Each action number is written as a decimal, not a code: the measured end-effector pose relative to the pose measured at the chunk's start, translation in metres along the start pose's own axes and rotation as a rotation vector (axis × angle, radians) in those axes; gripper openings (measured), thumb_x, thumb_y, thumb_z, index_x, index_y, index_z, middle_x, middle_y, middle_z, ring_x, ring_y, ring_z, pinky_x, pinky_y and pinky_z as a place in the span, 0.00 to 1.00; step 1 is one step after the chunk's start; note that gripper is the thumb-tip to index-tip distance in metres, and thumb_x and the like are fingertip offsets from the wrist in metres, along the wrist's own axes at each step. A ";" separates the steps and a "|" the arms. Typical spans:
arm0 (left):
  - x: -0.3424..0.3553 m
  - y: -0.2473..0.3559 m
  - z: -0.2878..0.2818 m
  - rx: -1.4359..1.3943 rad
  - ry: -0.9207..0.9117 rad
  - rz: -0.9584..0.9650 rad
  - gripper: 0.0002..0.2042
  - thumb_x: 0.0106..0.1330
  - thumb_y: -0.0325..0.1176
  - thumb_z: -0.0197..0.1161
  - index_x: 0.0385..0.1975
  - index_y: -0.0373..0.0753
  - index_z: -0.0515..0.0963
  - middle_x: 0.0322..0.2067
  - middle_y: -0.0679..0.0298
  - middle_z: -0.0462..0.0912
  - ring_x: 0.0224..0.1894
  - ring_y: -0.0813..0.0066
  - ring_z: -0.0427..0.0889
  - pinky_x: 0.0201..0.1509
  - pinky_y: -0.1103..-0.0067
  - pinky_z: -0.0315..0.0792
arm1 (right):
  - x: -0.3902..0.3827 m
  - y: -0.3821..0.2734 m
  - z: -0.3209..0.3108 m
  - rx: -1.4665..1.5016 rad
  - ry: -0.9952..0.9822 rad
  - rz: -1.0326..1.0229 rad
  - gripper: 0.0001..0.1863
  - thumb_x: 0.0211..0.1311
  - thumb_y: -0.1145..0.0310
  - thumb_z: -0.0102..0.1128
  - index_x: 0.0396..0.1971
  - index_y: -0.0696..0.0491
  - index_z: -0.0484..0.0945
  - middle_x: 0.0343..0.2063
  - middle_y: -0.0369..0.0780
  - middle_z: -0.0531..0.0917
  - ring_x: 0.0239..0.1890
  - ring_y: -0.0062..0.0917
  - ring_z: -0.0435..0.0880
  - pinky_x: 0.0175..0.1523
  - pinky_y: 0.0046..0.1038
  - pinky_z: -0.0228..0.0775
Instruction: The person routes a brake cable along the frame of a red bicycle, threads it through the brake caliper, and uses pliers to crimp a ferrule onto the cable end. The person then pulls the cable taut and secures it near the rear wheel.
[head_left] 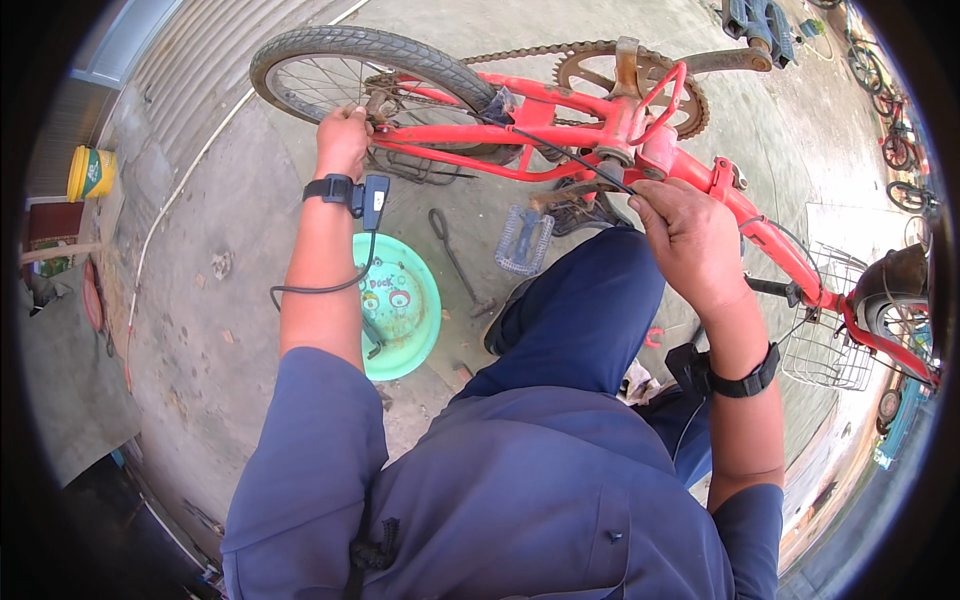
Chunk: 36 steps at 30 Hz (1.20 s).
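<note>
A red bicycle [560, 133] stretches across the ground in front of me, its rear wheel [370, 45] at the left and its chainring [688, 98] near the middle. My left hand [343, 143] is closed at the rear axle end of the red frame; what its fingertips grip is hidden. Held in my right hand [685, 235] is a black cable [575, 158], pinched between thumb and fingers below the frame. That cable slants up and left to the red tubes. The chain [525, 50] runs behind them toward the wheel.
A light green basin [415, 330] with a tool in it stands below my left hand. Beside it lie a long metal tool [460, 262] and a clear pedal [523, 240]. A wire basket [830, 340] is at the right, a yellow bucket [92, 173] at far left.
</note>
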<state>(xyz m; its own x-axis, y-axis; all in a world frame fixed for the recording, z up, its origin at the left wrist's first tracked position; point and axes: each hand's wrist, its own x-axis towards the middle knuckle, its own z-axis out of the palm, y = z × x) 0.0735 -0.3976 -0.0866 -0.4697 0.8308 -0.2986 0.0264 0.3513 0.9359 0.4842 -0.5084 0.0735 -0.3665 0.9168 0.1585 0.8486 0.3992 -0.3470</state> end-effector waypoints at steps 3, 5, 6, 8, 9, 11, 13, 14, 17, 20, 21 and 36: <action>-0.002 0.001 0.000 -0.003 0.011 0.005 0.09 0.77 0.35 0.57 0.37 0.36 0.75 0.20 0.69 0.74 0.15 0.83 0.66 0.16 0.82 0.56 | 0.009 0.003 0.015 -0.099 0.059 -0.012 0.10 0.66 0.64 0.65 0.41 0.52 0.87 0.32 0.41 0.86 0.35 0.39 0.86 0.41 0.35 0.79; -0.003 0.000 0.000 0.009 0.021 0.008 0.09 0.77 0.35 0.57 0.37 0.36 0.75 0.20 0.69 0.74 0.15 0.83 0.66 0.16 0.82 0.56 | 0.007 0.004 0.015 -0.125 0.087 -0.012 0.10 0.66 0.63 0.64 0.41 0.51 0.87 0.31 0.39 0.85 0.35 0.38 0.86 0.41 0.36 0.78; -0.003 0.000 0.001 -0.002 0.014 0.015 0.09 0.77 0.35 0.57 0.37 0.36 0.75 0.20 0.69 0.74 0.15 0.83 0.66 0.16 0.82 0.56 | 0.005 0.004 0.013 -0.109 0.101 -0.021 0.10 0.66 0.63 0.64 0.40 0.51 0.87 0.31 0.39 0.85 0.35 0.37 0.86 0.40 0.36 0.78; -0.002 0.000 0.001 0.001 0.023 0.010 0.09 0.77 0.35 0.57 0.38 0.35 0.75 0.20 0.69 0.74 0.15 0.83 0.66 0.16 0.82 0.56 | 0.001 0.007 0.006 -0.076 0.081 -0.002 0.09 0.66 0.64 0.65 0.39 0.52 0.87 0.31 0.40 0.85 0.34 0.38 0.86 0.39 0.36 0.78; -0.002 0.000 0.001 -0.015 0.020 0.014 0.09 0.77 0.35 0.57 0.38 0.35 0.75 0.20 0.69 0.74 0.15 0.83 0.66 0.16 0.82 0.56 | -0.001 0.007 0.002 -0.061 0.047 0.028 0.08 0.67 0.65 0.65 0.38 0.53 0.86 0.31 0.41 0.85 0.33 0.39 0.86 0.39 0.35 0.78; -0.002 -0.001 0.001 -0.021 0.013 0.014 0.09 0.77 0.35 0.57 0.39 0.35 0.75 0.20 0.69 0.74 0.15 0.83 0.66 0.16 0.82 0.56 | -0.002 0.007 0.002 -0.054 0.011 0.044 0.07 0.67 0.66 0.66 0.37 0.54 0.86 0.29 0.42 0.85 0.32 0.40 0.85 0.38 0.35 0.78; -0.001 -0.001 0.002 -0.032 0.018 0.012 0.09 0.77 0.34 0.56 0.39 0.35 0.75 0.20 0.69 0.74 0.15 0.83 0.66 0.16 0.82 0.56 | 0.002 0.009 0.002 -0.047 0.087 0.013 0.07 0.67 0.67 0.66 0.37 0.55 0.86 0.29 0.42 0.85 0.32 0.40 0.85 0.38 0.35 0.77; -0.001 -0.002 0.002 -0.026 0.026 0.012 0.09 0.77 0.34 0.56 0.39 0.35 0.75 0.20 0.69 0.74 0.15 0.83 0.66 0.16 0.82 0.56 | 0.003 0.010 0.003 -0.042 0.122 -0.007 0.07 0.67 0.67 0.66 0.37 0.55 0.86 0.29 0.42 0.85 0.32 0.40 0.84 0.38 0.35 0.77; -0.001 -0.005 0.003 -0.042 0.044 0.002 0.09 0.78 0.34 0.56 0.37 0.36 0.74 0.20 0.69 0.74 0.16 0.83 0.66 0.16 0.82 0.56 | -0.001 0.011 0.002 -0.016 0.048 -0.007 0.07 0.67 0.68 0.65 0.37 0.55 0.85 0.28 0.43 0.84 0.32 0.40 0.84 0.38 0.35 0.77; 0.000 -0.006 0.002 -0.068 0.046 -0.037 0.09 0.77 0.33 0.58 0.40 0.33 0.76 0.22 0.66 0.77 0.17 0.80 0.69 0.20 0.80 0.61 | -0.009 0.010 0.002 -0.047 -0.036 -0.021 0.07 0.67 0.68 0.66 0.36 0.56 0.85 0.29 0.43 0.84 0.32 0.40 0.85 0.39 0.36 0.77; 0.001 -0.006 0.002 -0.083 0.036 -0.032 0.08 0.77 0.33 0.58 0.40 0.33 0.76 0.21 0.66 0.77 0.17 0.80 0.69 0.20 0.79 0.62 | -0.010 0.011 0.004 -0.039 -0.016 -0.012 0.07 0.67 0.68 0.66 0.36 0.56 0.85 0.29 0.43 0.84 0.32 0.40 0.85 0.39 0.36 0.77; -0.028 -0.017 0.022 -0.216 0.220 -0.056 0.08 0.78 0.34 0.55 0.44 0.36 0.76 0.25 0.65 0.82 0.20 0.79 0.79 0.20 0.81 0.65 | -0.014 0.018 0.016 0.026 -0.002 0.037 0.06 0.66 0.69 0.65 0.35 0.55 0.85 0.29 0.43 0.84 0.32 0.39 0.84 0.38 0.36 0.76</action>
<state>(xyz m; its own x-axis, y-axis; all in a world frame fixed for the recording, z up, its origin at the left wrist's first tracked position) 0.1053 -0.4176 -0.0983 -0.6458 0.6907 -0.3253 -0.1820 0.2745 0.9442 0.4986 -0.5141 0.0502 -0.3357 0.9310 0.1437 0.8516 0.3651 -0.3762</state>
